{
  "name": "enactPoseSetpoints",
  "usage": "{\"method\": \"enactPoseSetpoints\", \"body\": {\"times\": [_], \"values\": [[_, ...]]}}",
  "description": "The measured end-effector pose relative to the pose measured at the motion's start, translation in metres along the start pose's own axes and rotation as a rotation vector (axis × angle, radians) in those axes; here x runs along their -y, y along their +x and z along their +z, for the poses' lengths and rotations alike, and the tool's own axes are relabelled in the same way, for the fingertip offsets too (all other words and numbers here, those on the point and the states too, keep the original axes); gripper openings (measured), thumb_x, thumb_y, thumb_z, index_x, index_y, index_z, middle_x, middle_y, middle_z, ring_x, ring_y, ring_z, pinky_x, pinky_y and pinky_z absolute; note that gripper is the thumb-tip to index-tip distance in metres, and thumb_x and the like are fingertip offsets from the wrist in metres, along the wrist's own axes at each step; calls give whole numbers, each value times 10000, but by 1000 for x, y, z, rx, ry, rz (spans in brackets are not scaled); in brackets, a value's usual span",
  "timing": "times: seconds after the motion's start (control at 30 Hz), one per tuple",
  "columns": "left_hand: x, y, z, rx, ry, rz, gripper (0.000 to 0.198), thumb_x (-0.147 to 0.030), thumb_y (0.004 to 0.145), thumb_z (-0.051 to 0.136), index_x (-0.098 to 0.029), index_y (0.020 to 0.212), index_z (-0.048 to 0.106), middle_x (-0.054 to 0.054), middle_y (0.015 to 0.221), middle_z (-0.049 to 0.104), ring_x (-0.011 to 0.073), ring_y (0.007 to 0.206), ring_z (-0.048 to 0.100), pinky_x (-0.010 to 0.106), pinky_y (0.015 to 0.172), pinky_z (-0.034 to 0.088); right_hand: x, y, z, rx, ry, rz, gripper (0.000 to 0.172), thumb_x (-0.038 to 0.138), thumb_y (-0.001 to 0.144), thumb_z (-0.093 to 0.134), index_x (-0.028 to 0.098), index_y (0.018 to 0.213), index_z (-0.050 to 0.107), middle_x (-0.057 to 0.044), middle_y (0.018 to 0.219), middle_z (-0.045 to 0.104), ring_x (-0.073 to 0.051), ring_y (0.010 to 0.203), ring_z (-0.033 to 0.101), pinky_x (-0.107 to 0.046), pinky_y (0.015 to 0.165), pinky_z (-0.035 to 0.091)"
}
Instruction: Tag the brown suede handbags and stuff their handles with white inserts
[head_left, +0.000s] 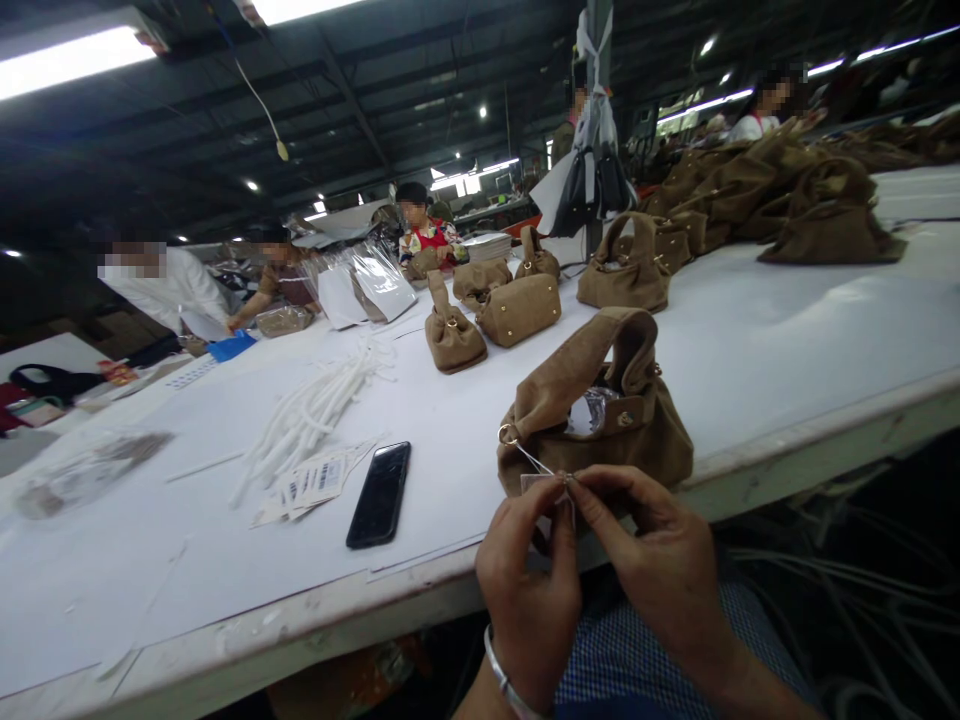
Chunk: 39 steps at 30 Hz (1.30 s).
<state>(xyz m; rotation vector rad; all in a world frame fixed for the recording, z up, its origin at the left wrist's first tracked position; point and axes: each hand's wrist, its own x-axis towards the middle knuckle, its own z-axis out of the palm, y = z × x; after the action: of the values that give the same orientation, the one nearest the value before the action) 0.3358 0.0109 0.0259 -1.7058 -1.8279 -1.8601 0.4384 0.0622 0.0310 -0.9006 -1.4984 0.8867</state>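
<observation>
A brown handbag (555, 395) stands at the table's front edge, its strap arched up and clear plastic showing inside. From the gold ring (508, 434) at the strap's left end, a thin white tag string (534, 458) runs taut to my fingertips. My left hand (529, 580) is closed in a pinch on the string, with a pale tag (534, 483) partly hidden behind its fingers. My right hand (660, 550) pinches the string right beside it, the fingertips of both hands meeting. Part of the bag's lower front is covered by my hands.
Left of the bag lie a black phone (379, 495), several printed tags (315, 482) and a heap of white tubes (307, 410). More brown handbags (521, 310) stand behind, with a pile of them (720, 190) at the back right. Co-workers (431, 235) sit or stand across the table (765, 350).
</observation>
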Motion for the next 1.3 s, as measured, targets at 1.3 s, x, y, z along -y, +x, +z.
{"method": "enactPoseSetpoints", "body": {"times": [1.3], "values": [[-21, 60, 51, 262, 325, 394, 279, -292, 888, 598, -165, 1132, 647, 80, 741, 721, 249, 630, 680, 320, 532, 479, 42, 141, -73, 605, -535, -545, 243, 204, 889, 559, 273, 995, 767, 16, 927, 780, -172, 801, 720, -270, 758, 563]]}}
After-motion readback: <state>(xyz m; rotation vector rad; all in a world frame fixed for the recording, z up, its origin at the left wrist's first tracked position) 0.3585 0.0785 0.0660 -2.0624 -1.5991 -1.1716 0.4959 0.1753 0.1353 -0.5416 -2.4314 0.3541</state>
